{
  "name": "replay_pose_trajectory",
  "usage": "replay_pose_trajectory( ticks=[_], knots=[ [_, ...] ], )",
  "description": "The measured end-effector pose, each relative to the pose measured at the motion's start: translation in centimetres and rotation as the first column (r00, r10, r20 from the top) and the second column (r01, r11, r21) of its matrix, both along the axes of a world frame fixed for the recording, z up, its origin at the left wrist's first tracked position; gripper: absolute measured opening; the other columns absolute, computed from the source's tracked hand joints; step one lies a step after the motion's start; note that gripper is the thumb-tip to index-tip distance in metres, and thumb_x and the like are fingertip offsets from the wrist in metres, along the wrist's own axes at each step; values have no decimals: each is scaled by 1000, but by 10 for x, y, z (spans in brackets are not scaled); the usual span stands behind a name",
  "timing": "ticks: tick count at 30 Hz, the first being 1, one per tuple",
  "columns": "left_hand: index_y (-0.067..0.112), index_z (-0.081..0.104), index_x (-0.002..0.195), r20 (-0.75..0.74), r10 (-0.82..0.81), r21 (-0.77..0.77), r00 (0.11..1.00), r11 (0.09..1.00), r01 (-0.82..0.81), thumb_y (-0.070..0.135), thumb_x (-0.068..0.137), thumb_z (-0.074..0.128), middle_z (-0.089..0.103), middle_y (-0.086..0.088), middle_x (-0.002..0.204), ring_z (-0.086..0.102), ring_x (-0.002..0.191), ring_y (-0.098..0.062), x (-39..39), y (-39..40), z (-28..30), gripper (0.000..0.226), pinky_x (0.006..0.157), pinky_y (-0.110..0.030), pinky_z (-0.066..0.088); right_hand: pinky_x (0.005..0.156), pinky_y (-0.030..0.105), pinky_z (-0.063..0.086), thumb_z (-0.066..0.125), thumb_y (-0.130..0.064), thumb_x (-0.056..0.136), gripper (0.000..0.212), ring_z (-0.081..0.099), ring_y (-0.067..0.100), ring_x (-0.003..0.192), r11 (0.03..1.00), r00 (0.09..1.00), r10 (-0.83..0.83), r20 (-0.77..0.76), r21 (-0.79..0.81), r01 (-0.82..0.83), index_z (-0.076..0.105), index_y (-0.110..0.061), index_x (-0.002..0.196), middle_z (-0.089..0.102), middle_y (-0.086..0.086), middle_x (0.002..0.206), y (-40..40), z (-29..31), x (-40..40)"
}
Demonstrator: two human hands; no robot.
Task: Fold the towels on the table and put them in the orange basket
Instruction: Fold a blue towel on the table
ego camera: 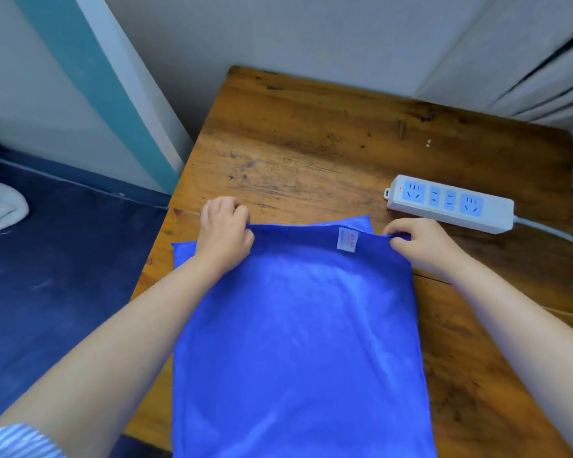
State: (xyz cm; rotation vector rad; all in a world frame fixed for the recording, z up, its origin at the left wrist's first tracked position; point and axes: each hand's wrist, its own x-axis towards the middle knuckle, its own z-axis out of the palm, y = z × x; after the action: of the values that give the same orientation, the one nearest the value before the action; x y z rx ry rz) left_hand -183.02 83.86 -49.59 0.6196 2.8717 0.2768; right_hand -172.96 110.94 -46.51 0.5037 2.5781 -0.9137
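Bedding, dark blue, fills the far left of my view, w/ a white cloth at its edge and a striped sleeve in the bottom corner. Next over, left hand sits at the towel's far left corner, fingers curled round the top layer's edge, gripping it. Towel, blue, lies along the worktop from near edge toward the middle, top layer drawn up over a lower layer whose rim shows just beyond; white label sits near the far edge. Right hand pinches the far right corner of that same layer, thumb and fingers closed on the cloth. Just beyond it, apart from the towel, I see a white power strip w/ blue sockets, cord running off right. No basket in my view.
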Motion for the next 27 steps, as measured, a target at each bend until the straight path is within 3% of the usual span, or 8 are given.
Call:
replay_pose_trajectory(
  ticks=[2,4,6,10,14,17,22,27],
  knots=[
    [10,47,75,115,-38,96,993,995,27,9,82,45,53,-10,79,48,83,-31,7,-16,16,7,71,-33,30,74,24,35,46,1,83,22,51,16,87,999,997,9,76,-42,-6,62,-13,80,60,2,90,-3,8,5],
    [22,33,66,295,-70,94,953,995,44,8,83,49,42,2,62,38,67,-25,15,-33,27,27,55,-31,19,67,24,37,43,3,82,26,51,16,85,998,990,45,134,-38,-41,63,-14,80,60,3,90,-8,11,3],
    [26,31,63,448,-66,99,892,995,24,5,84,51,39,7,59,35,61,-20,19,-50,31,36,49,-25,25,66,24,36,43,3,83,29,50,15,84,997,983,72,166,-8,-72,67,-13,89,60,3,92,-14,13,-3],
    [24,47,66,612,85,72,786,984,-163,14,89,56,48,5,64,43,58,-10,23,-86,29,27,46,-12,33,72,24,36,51,-3,86,21,52,20,93,988,985,107,134,95,-120,67,-6,100,63,9,105,-29,8,-23],
    [15,57,80,458,151,-16,876,987,-162,17,91,52,56,-2,82,55,85,-23,17,-105,17,13,65,-27,37,67,27,38,53,-7,85,17,55,27,97,963,992,79,100,250,-101,65,-6,98,64,13,106,-36,-5,-40],
    [6,61,96,314,130,-68,940,991,-114,18,94,46,57,-8,100,53,101,-26,9,-107,6,19,79,-33,39,72,30,44,51,-5,85,23,57,30,99,931,993,70,99,350,-101,68,-8,99,65,13,107,-37,-16,-46],
    [4,61,99,171,114,-86,979,991,-101,23,95,46,53,-11,106,50,104,-27,-2,-102,-7,25,79,-38,44,86,39,49,45,4,83,30,51,32,111,876,981,165,104,442,-194,69,-2,99,59,14,119,-36,-26,-45],
    [6,61,99,190,152,-164,970,979,-122,29,94,47,51,-10,113,45,110,-27,-13,-95,-17,27,81,-37,43,83,35,49,46,5,83,28,54,32,104,861,969,216,117,445,-246,69,0,98,58,14,114,-35,-30,-49]
  ],
)
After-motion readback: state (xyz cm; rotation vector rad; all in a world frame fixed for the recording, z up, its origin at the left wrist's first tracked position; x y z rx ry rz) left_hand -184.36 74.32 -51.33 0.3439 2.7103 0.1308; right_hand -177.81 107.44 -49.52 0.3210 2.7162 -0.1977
